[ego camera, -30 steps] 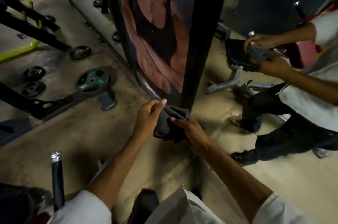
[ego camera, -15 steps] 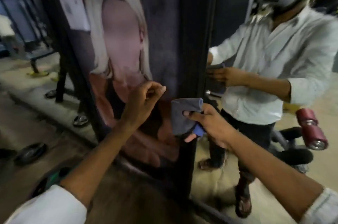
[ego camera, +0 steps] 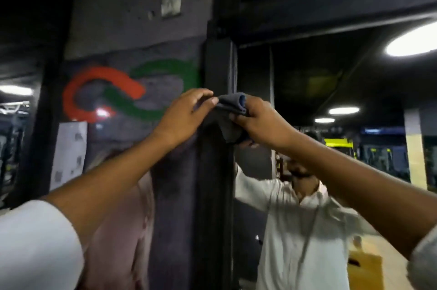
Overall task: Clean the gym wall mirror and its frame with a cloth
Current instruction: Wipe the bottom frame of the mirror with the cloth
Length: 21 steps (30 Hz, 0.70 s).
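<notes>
At the bottom corners, nearest the camera, two white sleeves (ego camera: 35, 242) enter, and bare forearms rise from them toward the middle. Both hands meet high up in front of the black upright frame (ego camera: 212, 183). The left hand (ego camera: 186, 112) has its fingers curled and pinches the left end of a folded grey-blue cloth (ego camera: 233, 106) between thumb and fingertips. The right hand (ego camera: 262, 121) is closed round the cloth's other side, with part of the fabric hanging below its palm. The cloth lies against the frame, at its edge beside the mirror (ego camera: 307, 76). Left of the frame a dark panel carries a red and green interlocked logo (ego camera: 127, 91), with a pale paper sheet (ego camera: 68, 155) fixed lower down and a blurred pinkish printed figure (ego camera: 123, 230) under the left forearm. Right of the frame, the glass shows a reflected person in a white shirt (ego camera: 302, 230) with raised arms, and farther back bright round ceiling lights (ego camera: 411, 41) and yellow gym equipment (ego camera: 338, 143).
</notes>
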Available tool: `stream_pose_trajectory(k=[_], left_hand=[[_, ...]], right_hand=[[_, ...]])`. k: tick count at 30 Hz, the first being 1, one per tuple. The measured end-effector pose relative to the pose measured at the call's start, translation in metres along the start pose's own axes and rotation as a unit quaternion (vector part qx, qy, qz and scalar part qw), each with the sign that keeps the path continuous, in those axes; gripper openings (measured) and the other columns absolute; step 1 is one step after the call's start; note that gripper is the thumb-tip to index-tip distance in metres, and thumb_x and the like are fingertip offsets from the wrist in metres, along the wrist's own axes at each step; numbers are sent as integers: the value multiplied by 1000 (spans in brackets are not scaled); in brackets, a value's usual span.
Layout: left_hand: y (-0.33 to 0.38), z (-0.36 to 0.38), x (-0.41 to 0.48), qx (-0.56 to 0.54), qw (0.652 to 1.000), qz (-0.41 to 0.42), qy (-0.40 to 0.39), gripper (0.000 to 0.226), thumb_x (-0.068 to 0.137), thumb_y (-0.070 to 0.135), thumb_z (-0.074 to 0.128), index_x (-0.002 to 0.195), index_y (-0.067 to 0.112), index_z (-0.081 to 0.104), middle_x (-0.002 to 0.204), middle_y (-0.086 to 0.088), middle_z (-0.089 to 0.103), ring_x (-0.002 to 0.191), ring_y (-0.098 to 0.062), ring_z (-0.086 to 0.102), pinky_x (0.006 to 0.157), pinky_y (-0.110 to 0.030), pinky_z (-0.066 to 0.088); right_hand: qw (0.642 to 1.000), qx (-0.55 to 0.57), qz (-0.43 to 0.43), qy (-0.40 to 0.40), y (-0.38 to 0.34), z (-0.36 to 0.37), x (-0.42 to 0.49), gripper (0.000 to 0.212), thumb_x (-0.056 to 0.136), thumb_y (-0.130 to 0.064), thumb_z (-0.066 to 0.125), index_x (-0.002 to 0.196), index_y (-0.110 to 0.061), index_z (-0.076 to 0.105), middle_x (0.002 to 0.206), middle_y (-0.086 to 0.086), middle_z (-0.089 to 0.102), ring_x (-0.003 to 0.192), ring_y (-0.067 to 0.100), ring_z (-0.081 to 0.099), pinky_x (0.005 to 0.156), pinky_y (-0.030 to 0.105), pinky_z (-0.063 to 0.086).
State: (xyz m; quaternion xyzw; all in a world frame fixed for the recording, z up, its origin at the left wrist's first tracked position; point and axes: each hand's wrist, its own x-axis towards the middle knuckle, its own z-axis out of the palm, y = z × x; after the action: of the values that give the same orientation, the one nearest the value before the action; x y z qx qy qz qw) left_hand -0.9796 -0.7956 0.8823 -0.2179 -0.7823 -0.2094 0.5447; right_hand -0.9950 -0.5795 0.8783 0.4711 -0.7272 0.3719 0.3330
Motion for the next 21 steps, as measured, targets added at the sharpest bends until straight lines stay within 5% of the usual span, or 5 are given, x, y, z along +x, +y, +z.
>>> stream_pose_trajectory(k=[3, 6, 13, 18, 21], left_hand=[[3, -9, 42, 24, 999, 14, 24, 66, 99, 49, 46, 146, 6, 61, 150, -12, 61, 142, -25, 54, 120, -27, 33], [2, -19, 74, 67, 996, 37, 38, 60, 105, 44, 46, 152, 8, 56, 157, -13, 56, 147, -28, 50, 123, -34, 32], [-12, -27, 117, 191, 976, 98, -25, 88, 99, 73, 48, 167, 20, 29, 171, -8, 36, 155, -28, 36, 124, -44, 36], [-34, -14, 124, 338, 921, 97, -166, 136, 80, 87, 62, 169, 17, -13, 177, -9, -20, 165, -26, -9, 134, -46, 3], [-42, -8, 121, 328, 925, 112, -157, 139, 79, 87, 63, 167, 18, -20, 175, -4, -28, 163, -20, -20, 133, -50, -6]], right_hand=[[954, -265, -142, 18, -14, -30, 43, 31, 100, -22, 62, 131, -21, 58, 111, 2, 72, 97, 25, 72, 75, 43, 58], [826, -515, -227, 33, -36, -52, 75, 46, 102, -28, 59, 146, -22, 45, 126, 6, 62, 101, 33, 69, 70, 47, 57], [730, -635, -230, 105, -73, -84, 140, 55, 99, -19, 60, 150, -18, 38, 128, 10, 57, 100, 34, 66, 59, 41, 44], [690, -683, -214, 111, -77, -74, 180, 58, 100, -14, 58, 153, -15, 34, 132, 12, 56, 108, 34, 64, 70, 47, 56], [675, -700, -198, 123, -76, -68, 203, 54, 101, -12, 56, 151, -14, 36, 133, 13, 56, 112, 35, 64, 69, 44, 52]])
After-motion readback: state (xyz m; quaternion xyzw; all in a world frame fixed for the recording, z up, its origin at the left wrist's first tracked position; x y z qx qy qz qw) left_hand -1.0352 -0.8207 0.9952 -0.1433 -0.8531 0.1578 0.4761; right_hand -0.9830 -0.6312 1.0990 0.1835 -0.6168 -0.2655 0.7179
